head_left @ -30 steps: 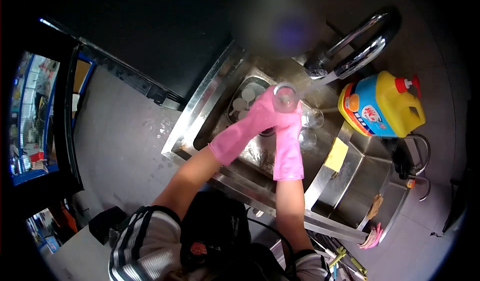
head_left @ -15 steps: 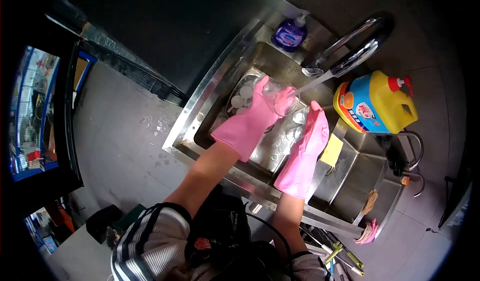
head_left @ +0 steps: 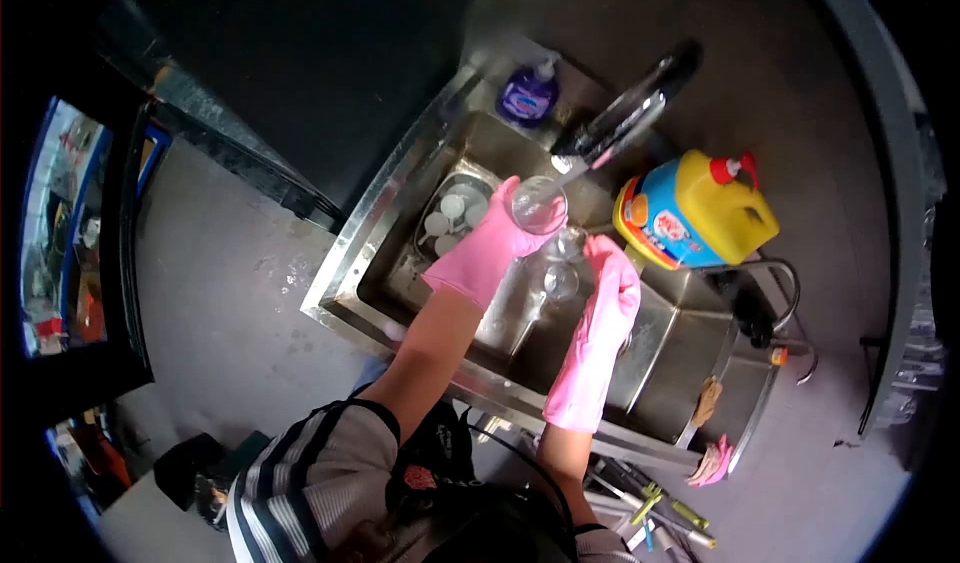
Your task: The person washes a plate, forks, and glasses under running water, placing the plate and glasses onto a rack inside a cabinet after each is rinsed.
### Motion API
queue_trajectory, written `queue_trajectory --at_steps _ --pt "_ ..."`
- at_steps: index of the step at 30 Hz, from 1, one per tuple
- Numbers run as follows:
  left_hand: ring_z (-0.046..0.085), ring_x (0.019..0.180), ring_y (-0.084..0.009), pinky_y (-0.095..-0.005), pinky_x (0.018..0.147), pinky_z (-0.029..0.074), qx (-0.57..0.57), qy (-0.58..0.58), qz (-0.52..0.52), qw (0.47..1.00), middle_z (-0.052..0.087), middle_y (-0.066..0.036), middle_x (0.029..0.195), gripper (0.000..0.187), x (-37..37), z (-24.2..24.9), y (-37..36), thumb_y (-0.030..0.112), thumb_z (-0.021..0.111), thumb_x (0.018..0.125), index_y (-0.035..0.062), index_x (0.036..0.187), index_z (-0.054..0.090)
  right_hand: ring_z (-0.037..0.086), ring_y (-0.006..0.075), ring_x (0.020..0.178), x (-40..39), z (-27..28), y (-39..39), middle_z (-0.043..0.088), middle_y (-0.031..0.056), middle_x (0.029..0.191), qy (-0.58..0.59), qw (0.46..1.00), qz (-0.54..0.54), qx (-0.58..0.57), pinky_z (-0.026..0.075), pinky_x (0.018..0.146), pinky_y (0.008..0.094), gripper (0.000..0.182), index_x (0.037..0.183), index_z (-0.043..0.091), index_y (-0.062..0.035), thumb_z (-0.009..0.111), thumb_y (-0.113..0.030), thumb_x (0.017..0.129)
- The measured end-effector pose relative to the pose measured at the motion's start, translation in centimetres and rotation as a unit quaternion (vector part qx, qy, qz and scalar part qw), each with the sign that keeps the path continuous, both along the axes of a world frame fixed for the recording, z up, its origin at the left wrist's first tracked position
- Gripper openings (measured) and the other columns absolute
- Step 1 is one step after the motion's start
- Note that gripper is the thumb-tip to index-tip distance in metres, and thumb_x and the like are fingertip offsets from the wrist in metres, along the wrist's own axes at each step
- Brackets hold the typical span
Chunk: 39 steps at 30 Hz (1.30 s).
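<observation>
Both of my hands wear long pink rubber gloves. My left hand (head_left: pixel 492 248) is wrapped round a clear drinking glass (head_left: pixel 538 206), its round mouth facing up. The chrome tap (head_left: pixel 628 123) reaches over the sink, and its water stream runs down toward the glass. Over the right part of the basin, my right hand (head_left: pixel 612 271) is bent, with loosely curled fingers and nothing visible in them. Beside its fingertips, other clear glass pieces (head_left: pixel 562 281) rest in the steel sink (head_left: pixel 375 288). A container of white round-headed scoops (head_left: pixel 452 208) sits to the left of my left hand.
A purple soap pump bottle (head_left: pixel 528 95) stands on the back ledge. The large yellow detergent jug (head_left: pixel 690 208) is right of the tap. A second basin (head_left: pixel 670 348) adjoins on the right, with a pink glove (head_left: pixel 712 461) at its corner. Several long-handled tools (head_left: pixel 655 503) lie below.
The view has shifted. My left hand has turned the glass from lying tilted sideways to mouth-up by the stream. My right hand has bent, its fingertips now closer to the glass pieces.
</observation>
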<state>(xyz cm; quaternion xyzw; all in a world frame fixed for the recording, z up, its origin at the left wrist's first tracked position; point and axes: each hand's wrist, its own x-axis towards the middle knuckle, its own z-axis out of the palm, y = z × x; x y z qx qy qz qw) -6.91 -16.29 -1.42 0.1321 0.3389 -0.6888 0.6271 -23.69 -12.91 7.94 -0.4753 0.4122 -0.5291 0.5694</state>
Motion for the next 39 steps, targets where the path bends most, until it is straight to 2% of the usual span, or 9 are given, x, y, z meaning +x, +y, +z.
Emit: queue_trajectory --at_steps 5,6,9,17,22,29,31,33,39 --pt "0.066 0.092 -0.0355 -0.0495 0.078 0.056 -0.147 -0.041 0.128 0.980 0.065 -0.022 0.107 0.056 0.4 -3.5 0.2 0.043 0.066 0.092 -0.0028 0.121 0.055 0.064 0.0156 0.061 -0.9 0.8 1.1 0.072 0.0096 0.081 0.129 0.988 0.011 0.088 0.053 0.065 0.0279 0.024 0.096 0.068 0.0008 0.063 -0.022 0.101" --pt "0.067 0.073 -0.0281 -0.0420 0.064 0.056 -0.039 -0.113 0.118 0.986 0.067 -0.011 0.080 0.034 1.0 0.4 2.4 0.035 0.076 0.086 0.0051 0.097 0.066 0.063 0.0155 0.058 -1.0 0.5 1.3 0.072 0.0091 0.079 0.115 0.989 0.016 0.091 0.052 0.062 0.0276 0.024 0.092 0.068 0.0002 0.063 -0.022 0.101" --pt "0.060 0.060 -0.0184 -0.0335 0.059 0.053 0.021 -0.262 0.101 0.959 0.066 -0.005 0.077 0.020 2.1 -0.9 5.0 0.021 0.080 0.084 0.0060 0.089 0.067 0.063 0.0159 0.058 -2.9 -2.5 0.8 0.071 0.0088 0.079 0.043 0.982 0.159 0.095 0.053 0.062 0.0272 0.024 0.088 0.068 -0.0005 0.064 -0.021 0.100" --pt "0.053 0.092 -0.0107 -0.0305 0.077 0.048 -0.041 -0.646 0.182 0.740 0.055 -0.002 0.101 0.056 3.0 3.0 8.5 0.016 0.082 0.078 0.0092 0.126 0.054 0.069 0.0165 0.076 -0.9 -0.9 4.5 0.072 0.0110 0.094 0.095 0.932 0.315 0.153 0.055 0.079 0.0300 0.018 0.108 0.066 0.0008 0.064 -0.015 0.100" --pt "0.059 0.118 -0.0280 -0.0399 0.099 0.047 0.044 -0.841 -0.062 0.535 0.061 -0.013 0.123 0.071 3.7 9.4 12.6 0.032 0.083 0.073 0.0063 0.130 0.050 0.071 0.0204 0.091 -0.3 0.7 6.6 0.070 0.0119 0.113 0.082 0.941 0.282 0.166 0.056 0.089 0.0345 0.024 0.116 0.062 0.0012 0.064 -0.017 0.100" --pt "0.063 0.091 -0.0186 -0.0365 0.079 0.055 -0.036 -0.540 0.195 0.818 0.063 -0.006 0.094 0.040 1.0 7.0 11.1 0.023 0.079 0.084 0.0113 0.114 0.055 0.071 0.0214 0.093 -3.7 2.4 9.0 0.070 0.0125 0.114 0.089 0.947 0.263 0.163 0.056 0.090 0.0359 0.026 0.117 0.062 0.0017 0.063 -0.017 0.100" --pt "0.062 0.083 -0.0196 -0.0325 0.075 0.052 -0.378 -0.196 0.289 0.858 0.065 -0.004 0.091 0.020 2.0 3.6 10.5 0.029 0.069 0.094 0.0105 0.100 0.063 0.071 0.0217 0.093 -4.2 3.1 9.4 0.070 0.0127 0.114 0.089 0.949 0.256 0.162 0.056 0.091 0.0363 0.026 0.117 0.062 0.0018 0.063 -0.017 0.100" --pt "0.066 0.080 -0.0268 -0.0423 0.077 0.057 -0.279 -0.079 0.264 0.920 0.065 -0.009 0.081 0.023 2.1 5.5 12.0 0.032 0.067 0.094 0.0119 0.085 0.060 0.071 0.0220 0.094 -3.7 3.9 9.3 0.069 0.0129 0.114 0.087 0.950 0.252 0.160 0.056 0.091 0.0367 0.026 0.118 0.062 0.0019 0.063 -0.017 0.100" --pt "0.065 0.102 -0.0389 -0.0485 0.098 0.055 -0.047 -0.079 0.181 0.979 0.064 -0.023 0.111 0.067 3.2 15.5 19.2 0.038 0.077 0.078 -0.0056 0.121 0.051 0.071 0.0229 0.095 -3.2 3.7 7.9 0.069 0.0135 0.115 0.048 0.953 0.254 0.160 0.057 0.092 0.0379 0.027 0.118 0.063 0.0023 0.063 -0.018 0.100"
